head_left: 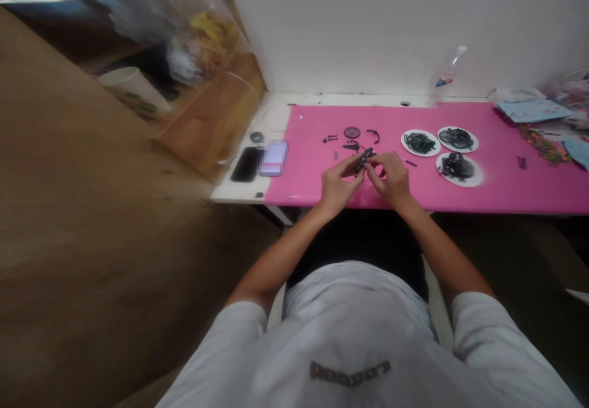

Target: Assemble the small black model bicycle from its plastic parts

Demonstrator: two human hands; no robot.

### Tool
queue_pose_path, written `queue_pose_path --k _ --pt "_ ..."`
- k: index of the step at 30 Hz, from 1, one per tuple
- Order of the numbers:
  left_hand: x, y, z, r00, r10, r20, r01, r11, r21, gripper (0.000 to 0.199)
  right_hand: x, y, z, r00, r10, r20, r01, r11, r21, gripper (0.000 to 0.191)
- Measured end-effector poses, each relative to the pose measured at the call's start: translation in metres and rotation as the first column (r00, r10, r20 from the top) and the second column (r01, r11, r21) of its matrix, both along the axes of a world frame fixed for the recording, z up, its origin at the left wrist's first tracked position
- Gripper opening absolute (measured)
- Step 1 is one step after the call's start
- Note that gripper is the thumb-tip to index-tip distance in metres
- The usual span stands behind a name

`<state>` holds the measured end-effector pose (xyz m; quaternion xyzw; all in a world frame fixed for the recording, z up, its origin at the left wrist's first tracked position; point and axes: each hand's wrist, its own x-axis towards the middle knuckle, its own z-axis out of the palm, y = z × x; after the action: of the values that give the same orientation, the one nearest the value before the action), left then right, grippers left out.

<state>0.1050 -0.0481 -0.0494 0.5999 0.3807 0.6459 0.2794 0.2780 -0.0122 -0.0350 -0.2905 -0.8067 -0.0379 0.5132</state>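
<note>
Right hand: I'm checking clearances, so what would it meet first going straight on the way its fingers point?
Most likely the small dark piece in the left hand, just ahead; exact contact is hard to judge.

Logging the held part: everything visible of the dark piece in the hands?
The dark piece is small, elongated and grey-black with lighter glints, perhaps plastic. It slants, its far end to the right, seen over the pink mat. Fingers of the left hand and right hand touch and partly cover it; finer parts are too small to tell.
</note>
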Motion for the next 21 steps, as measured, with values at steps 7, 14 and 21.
queue_pose_path --k 7,14,21 --pt "-0.0009 -0.0013 0.0013 0.997 0.025 -0.078 -0.022 0.999 0.042 0.039 0.0005 0.0000 0.0009 1.000 0.003 -0.023 -0.001 0.998 0.067 0.008" --pt "-0.0014 -0.0009 -0.0012 0.964 0.131 -0.230 -0.103 0.986 0.129 0.061 0.0005 -0.0005 0.0014 0.997 -0.072 -0.026 0.071 0.996 -0.049 0.016" --pt "-0.0033 0.0012 -0.0073 0.912 0.210 -0.353 -0.134 0.964 0.228 0.066 -0.0006 0.0012 0.0015 0.995 -0.061 -0.083 0.057 0.997 -0.044 0.015"
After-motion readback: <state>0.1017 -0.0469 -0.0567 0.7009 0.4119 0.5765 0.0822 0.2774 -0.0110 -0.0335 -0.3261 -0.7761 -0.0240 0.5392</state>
